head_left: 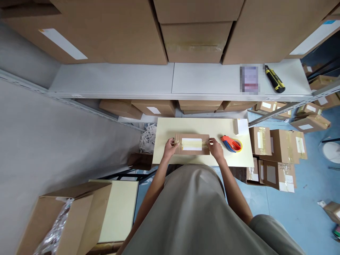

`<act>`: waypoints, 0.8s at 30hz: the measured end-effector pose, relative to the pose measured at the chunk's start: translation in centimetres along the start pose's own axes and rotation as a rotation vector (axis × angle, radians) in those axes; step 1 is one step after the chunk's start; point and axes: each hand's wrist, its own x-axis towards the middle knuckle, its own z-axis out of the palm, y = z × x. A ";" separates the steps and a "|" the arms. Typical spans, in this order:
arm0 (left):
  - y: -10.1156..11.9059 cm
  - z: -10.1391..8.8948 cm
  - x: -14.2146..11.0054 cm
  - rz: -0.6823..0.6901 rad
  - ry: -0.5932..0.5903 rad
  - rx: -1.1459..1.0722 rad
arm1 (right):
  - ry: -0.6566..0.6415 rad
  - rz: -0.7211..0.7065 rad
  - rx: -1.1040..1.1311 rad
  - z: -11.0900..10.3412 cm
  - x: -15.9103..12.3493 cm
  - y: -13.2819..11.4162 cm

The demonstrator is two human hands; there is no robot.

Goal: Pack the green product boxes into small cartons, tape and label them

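Note:
A small brown cardboard box [195,152] lies on the cream tabletop [202,125], with a white label [191,144] and a strip of clear tape along its top. My left hand [170,147] is at the box's left end, fingers bent against the edge and the tape there. At the opposite end my right hand [216,149] holds the right edge with its fingers curled. Just right of that hand rests a red and blue tape dispenser [231,144] with a yellow roll. The undersides of both hands are hidden.
A small white box [241,126] stands at the table's back right corner. On the grey shelf [119,79] above are large cartons and a yellow-black utility knife [275,79]. Taped cartons [284,145] are stacked to the right. An open carton [79,216] with clear plastic stands lower left.

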 end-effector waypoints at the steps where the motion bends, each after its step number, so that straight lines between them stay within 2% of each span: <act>1: 0.1 0.0 -0.1 -0.040 0.000 -0.014 | 0.004 0.011 -0.017 0.1 -0.2 -0.2; 4: 0.6 0.0 -0.4 -0.118 -0.003 -0.046 | 0.018 0.056 -0.104 0.6 -0.9 -1.1; 12: 1.2 0.4 -0.7 -0.127 -0.039 -0.104 | 0.044 0.113 -0.361 2.2 -2.6 -4.2; 19: 0.5 0.6 -0.5 -0.111 -0.008 -0.131 | 0.143 0.096 -0.426 4.9 -2.5 -3.7; 24: -0.6 1.2 -0.3 -0.073 0.001 -0.112 | 0.190 0.075 -0.365 5.5 -2.4 -2.9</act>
